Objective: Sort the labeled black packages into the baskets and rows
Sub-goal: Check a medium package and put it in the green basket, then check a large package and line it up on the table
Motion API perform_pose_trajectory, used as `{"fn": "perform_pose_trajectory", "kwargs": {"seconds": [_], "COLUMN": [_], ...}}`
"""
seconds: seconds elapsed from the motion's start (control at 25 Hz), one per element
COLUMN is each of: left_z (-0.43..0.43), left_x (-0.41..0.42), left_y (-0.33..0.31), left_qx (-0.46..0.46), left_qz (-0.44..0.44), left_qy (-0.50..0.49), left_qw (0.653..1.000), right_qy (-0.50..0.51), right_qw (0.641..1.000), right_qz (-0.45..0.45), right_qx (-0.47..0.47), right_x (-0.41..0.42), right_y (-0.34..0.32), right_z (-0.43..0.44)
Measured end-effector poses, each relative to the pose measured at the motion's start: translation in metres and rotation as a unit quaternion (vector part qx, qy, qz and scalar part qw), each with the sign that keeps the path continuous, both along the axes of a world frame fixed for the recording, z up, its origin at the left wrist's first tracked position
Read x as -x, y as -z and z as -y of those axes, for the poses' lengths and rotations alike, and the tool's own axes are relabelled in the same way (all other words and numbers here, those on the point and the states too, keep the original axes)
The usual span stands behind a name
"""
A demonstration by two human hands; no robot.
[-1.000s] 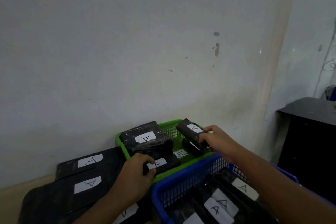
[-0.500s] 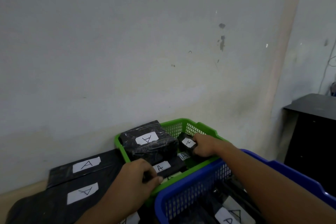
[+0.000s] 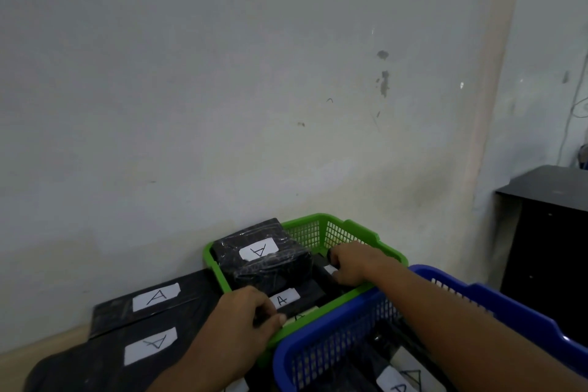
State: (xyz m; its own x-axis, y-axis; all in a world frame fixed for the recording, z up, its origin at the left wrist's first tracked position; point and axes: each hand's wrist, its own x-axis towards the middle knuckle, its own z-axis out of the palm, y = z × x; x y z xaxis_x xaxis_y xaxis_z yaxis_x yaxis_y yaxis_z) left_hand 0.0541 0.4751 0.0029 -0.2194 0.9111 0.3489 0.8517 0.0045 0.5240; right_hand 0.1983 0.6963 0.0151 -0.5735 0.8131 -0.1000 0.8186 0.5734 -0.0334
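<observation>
2 packages (image 3: 305, 294) gripped in green basket (image 3: 366, 232): left hand (image 3: 241, 318), right hand (image 3: 353, 264) | blue basket (image 3: 318, 353): A-packages (image 3: 394, 380)

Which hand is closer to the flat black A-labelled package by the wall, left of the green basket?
Left. The left hand is at the green mesh basket's near-left corner, just right of the flat black package; the right hand is inside the basket, farther right.

Far basket (image 3: 359, 226) sitting against wall (image 3: 222, 105); near basket (image 3: 318, 338) standing just before it, rightward. In far basket: bulky package (image 3: 264, 264) lying at left, flat package (image 3: 305, 294) lying before it, left hand (image 3: 245, 318) gripping it; right hand (image 3: 353, 264) gripping small package (image 3: 322, 261) at right. Rear row package (image 3: 152, 299) and front row package (image 3: 127, 356) lying left of far basket.
</observation>
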Motion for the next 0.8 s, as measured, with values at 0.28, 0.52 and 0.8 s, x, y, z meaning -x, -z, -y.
{"fn": "perform_pose_trajectory", "kwargs": {"seconds": [0.28, 0.52, 0.8], "left_z": [0.001, 0.020, 0.087], "left_x": [-0.004, -0.012, 0.001], "left_y": [0.002, -0.020, -0.052], "left_qx": [-0.013, -0.040, -0.043], "left_qz": [-0.004, -0.015, -0.023], "left_qy": [-0.006, -0.009, -0.078], "left_qw": [1.000, 0.999, 0.996], "right_qy": [0.036, 0.068, -0.040], "right_qw": [0.997, 0.995, 0.998], "right_qz": [0.051, -0.033, -0.039], "right_qx": [-0.040, -0.058, -0.025], "right_x": [0.006, -0.007, -0.007], "right_y": [0.008, -0.020, -0.089], "right_z": [-0.003, 0.022, 0.118]}}
